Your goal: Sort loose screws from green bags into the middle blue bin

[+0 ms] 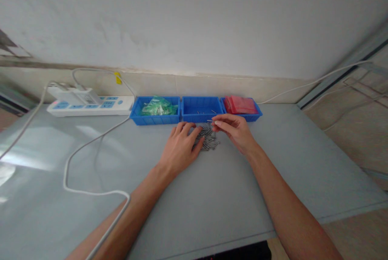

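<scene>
A pile of small silvery screws (209,138) lies on the grey tabletop, in front of the middle blue bin (201,117). My left hand (182,142) rests at the pile's left side, fingers spread and touching some of the screws. Between the thumb and fingertips of my right hand (235,130) is a single screw (209,121), held just above the pile near the bin's front wall. A few loose screws (203,113) show inside the middle bin. Whether they are screws or nails is hard to make out at this size.
Left of the middle bin stands a blue bin (154,120) with green plastic bags (159,106); on the right, another blue bin (254,117) holds red plastic bags (241,104). A white power strip (115,108) with plugged-in chargers lies along the wall. A white cable (91,192) crosses my left forearm.
</scene>
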The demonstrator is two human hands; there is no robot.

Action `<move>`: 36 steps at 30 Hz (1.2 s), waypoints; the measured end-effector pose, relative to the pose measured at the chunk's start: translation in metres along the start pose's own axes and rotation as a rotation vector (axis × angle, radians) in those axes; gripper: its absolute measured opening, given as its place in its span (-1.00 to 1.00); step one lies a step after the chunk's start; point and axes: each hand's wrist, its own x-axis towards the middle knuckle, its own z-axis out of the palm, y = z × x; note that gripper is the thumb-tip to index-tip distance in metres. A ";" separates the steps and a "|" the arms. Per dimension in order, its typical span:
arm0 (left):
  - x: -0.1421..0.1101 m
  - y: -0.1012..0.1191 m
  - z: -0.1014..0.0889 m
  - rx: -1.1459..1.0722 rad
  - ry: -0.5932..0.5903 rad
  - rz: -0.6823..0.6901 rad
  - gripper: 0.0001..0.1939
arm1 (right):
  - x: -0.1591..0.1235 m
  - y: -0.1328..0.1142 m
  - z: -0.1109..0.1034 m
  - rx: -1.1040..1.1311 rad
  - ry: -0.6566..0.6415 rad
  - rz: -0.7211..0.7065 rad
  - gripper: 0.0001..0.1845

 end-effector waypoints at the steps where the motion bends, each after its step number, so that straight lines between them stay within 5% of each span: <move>1: 0.000 0.000 0.000 -0.001 0.003 0.000 -0.69 | 0.001 0.002 0.003 -0.003 0.051 -0.032 -0.77; 5: 0.000 0.000 0.000 -0.002 0.007 0.000 -0.70 | 0.006 0.006 0.011 -0.058 0.164 -0.096 -0.69; 11: 0.000 0.000 0.001 -0.007 0.011 -0.001 -0.71 | 0.006 0.005 0.011 -0.167 0.083 -0.101 -0.51; 15: 0.000 0.000 0.001 -0.002 0.009 0.006 -0.69 | 0.001 0.002 0.002 -0.512 0.057 -0.210 -0.77; 21: 0.000 0.001 0.000 -0.002 -0.002 0.000 -0.69 | -0.003 0.000 -0.009 -1.036 -0.103 -0.359 -0.73; 28: 0.000 0.001 -0.001 -0.009 0.003 -0.004 -0.71 | -0.001 0.007 -0.011 -1.124 -0.175 -0.287 -0.73; 36: -0.001 0.001 0.000 0.002 0.012 0.008 -0.70 | 0.001 0.007 -0.011 -1.122 -0.088 -0.286 -0.76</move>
